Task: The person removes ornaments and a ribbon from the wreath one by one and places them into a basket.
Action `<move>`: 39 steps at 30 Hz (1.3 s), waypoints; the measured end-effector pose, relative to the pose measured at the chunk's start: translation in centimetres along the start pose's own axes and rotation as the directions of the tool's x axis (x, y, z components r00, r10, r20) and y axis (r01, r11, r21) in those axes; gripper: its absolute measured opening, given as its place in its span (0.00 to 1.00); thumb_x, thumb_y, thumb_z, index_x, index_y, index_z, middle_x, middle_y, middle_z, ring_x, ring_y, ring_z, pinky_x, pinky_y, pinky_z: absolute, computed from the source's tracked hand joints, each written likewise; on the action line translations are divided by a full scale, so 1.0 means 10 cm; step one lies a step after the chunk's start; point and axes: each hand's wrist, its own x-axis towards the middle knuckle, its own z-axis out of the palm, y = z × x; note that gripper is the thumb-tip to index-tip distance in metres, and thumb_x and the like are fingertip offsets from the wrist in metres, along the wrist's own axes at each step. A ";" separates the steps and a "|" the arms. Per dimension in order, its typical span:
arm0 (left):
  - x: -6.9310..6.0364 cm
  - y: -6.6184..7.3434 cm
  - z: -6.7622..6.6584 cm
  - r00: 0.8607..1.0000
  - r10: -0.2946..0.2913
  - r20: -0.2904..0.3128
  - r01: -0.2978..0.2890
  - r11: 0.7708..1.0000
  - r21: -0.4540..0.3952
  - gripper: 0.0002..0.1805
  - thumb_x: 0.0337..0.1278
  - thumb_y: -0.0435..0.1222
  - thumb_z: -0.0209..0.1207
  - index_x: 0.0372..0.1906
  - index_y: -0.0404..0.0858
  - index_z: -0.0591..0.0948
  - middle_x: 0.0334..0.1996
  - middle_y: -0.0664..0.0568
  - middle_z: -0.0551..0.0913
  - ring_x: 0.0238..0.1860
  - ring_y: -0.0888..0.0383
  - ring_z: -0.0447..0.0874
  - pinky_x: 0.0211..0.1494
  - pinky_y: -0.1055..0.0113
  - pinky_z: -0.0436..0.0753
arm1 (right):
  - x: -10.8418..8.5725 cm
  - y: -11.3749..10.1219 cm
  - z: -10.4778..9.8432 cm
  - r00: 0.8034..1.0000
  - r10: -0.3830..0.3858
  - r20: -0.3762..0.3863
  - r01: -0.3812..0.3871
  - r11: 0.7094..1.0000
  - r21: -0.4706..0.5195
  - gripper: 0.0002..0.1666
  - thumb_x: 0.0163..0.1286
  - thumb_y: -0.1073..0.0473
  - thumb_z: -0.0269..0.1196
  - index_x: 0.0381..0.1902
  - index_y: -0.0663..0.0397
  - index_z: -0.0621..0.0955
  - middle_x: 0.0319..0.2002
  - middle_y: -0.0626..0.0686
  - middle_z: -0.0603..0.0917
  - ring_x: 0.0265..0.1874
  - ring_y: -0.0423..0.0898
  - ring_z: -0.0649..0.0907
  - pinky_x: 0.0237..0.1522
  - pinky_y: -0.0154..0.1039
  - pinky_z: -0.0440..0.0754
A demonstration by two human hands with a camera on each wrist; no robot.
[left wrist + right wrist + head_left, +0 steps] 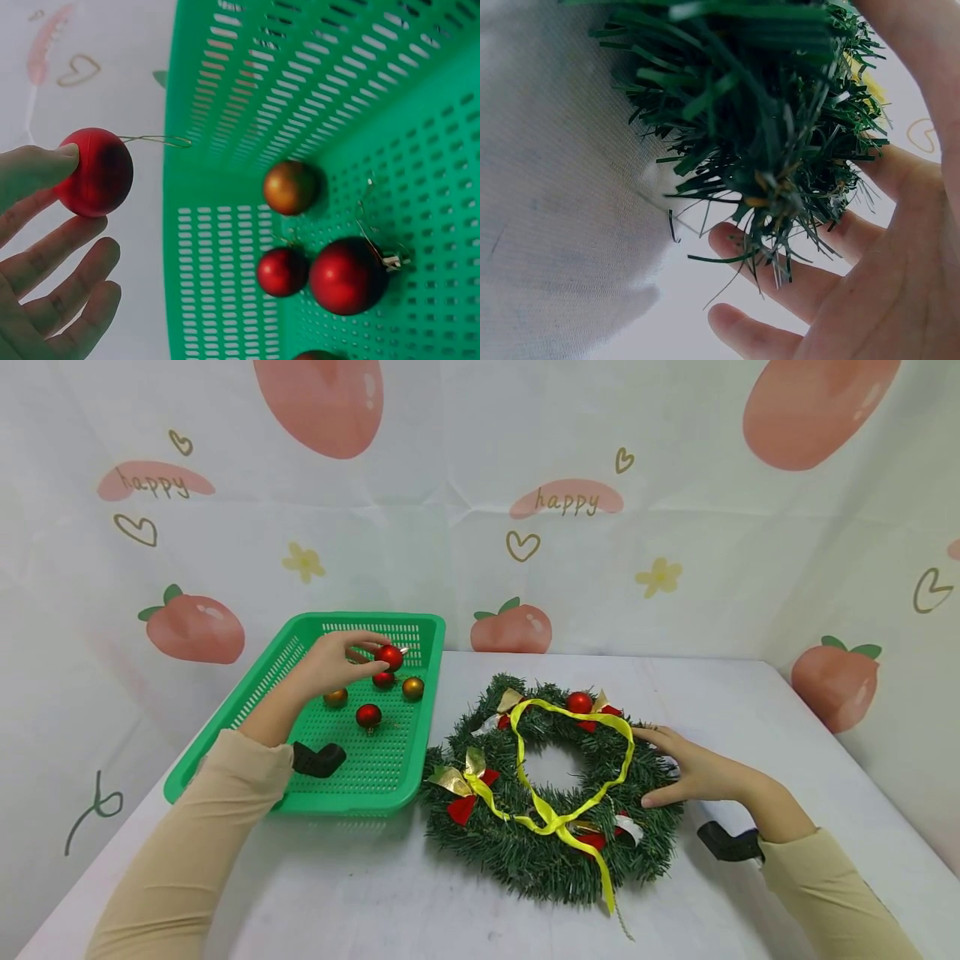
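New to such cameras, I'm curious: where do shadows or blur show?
Head view: shadow in front of the green perforated plastic basket; left wrist view: pinched round red ball shadowed on its right; right wrist view: green tinsel wreath blurred in its topmost strands.

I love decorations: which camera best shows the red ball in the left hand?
The left wrist view: the red ball looks largest, pinched by the left hand, thread loop visible. The head view shows it smaller, against the basket; the right wrist view, nothing.
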 end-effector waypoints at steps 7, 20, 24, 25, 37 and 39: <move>0.04 -0.12 0.01 1.000 -0.023 0.017 0.023 0.999 0.030 0.22 0.61 0.37 0.57 0.60 0.35 0.74 0.53 0.33 0.78 0.50 0.37 0.80 0.53 0.48 0.79 | 0.00 -0.01 -0.01 1.000 -0.007 0.004 0.007 1.000 0.001 0.58 0.52 0.49 0.71 0.70 0.67 0.53 0.67 0.74 0.51 0.59 0.74 0.66 0.50 0.69 0.70; 0.09 -0.30 0.03 0.996 -0.070 0.063 0.062 0.991 0.117 0.22 0.61 0.37 0.57 0.58 0.34 0.75 0.50 0.32 0.79 0.52 0.37 0.75 0.46 0.51 0.76 | 0.00 0.00 0.00 1.000 -0.002 0.005 0.002 1.000 0.011 0.58 0.53 0.47 0.71 0.70 0.67 0.53 0.67 0.74 0.50 0.60 0.74 0.65 0.51 0.70 0.70; 0.08 -0.32 0.04 0.993 -0.085 0.077 0.074 0.988 0.133 0.22 0.61 0.37 0.57 0.58 0.32 0.74 0.51 0.31 0.78 0.54 0.35 0.74 0.48 0.49 0.76 | 0.00 0.00 0.00 1.000 -0.005 0.003 0.005 1.000 0.005 0.58 0.53 0.46 0.70 0.70 0.67 0.53 0.67 0.74 0.50 0.59 0.74 0.65 0.51 0.70 0.69; 0.08 -0.32 0.04 0.993 -0.089 0.080 0.078 0.988 0.135 0.22 0.61 0.37 0.57 0.58 0.32 0.74 0.51 0.31 0.78 0.54 0.35 0.73 0.48 0.48 0.76 | 0.00 0.00 0.00 1.000 -0.004 -0.002 0.004 1.000 0.002 0.58 0.52 0.46 0.70 0.70 0.67 0.53 0.67 0.74 0.51 0.59 0.74 0.66 0.51 0.70 0.69; 0.09 -0.44 0.02 0.985 -0.151 0.082 0.135 0.975 0.174 0.22 0.62 0.35 0.54 0.59 0.29 0.72 0.53 0.28 0.76 0.54 0.33 0.73 0.53 0.44 0.76 | -0.01 0.01 0.01 1.000 0.000 -0.005 0.000 1.000 0.002 0.59 0.52 0.46 0.71 0.70 0.68 0.53 0.67 0.74 0.51 0.59 0.74 0.66 0.51 0.70 0.69; 0.09 -0.44 0.02 0.983 -0.168 0.077 0.152 0.972 0.176 0.23 0.63 0.35 0.53 0.60 0.30 0.71 0.54 0.28 0.74 0.54 0.33 0.73 0.53 0.44 0.76 | -0.01 0.00 0.00 1.000 0.001 -0.005 -0.001 1.000 0.001 0.59 0.52 0.45 0.71 0.70 0.68 0.53 0.67 0.74 0.51 0.59 0.74 0.66 0.51 0.70 0.69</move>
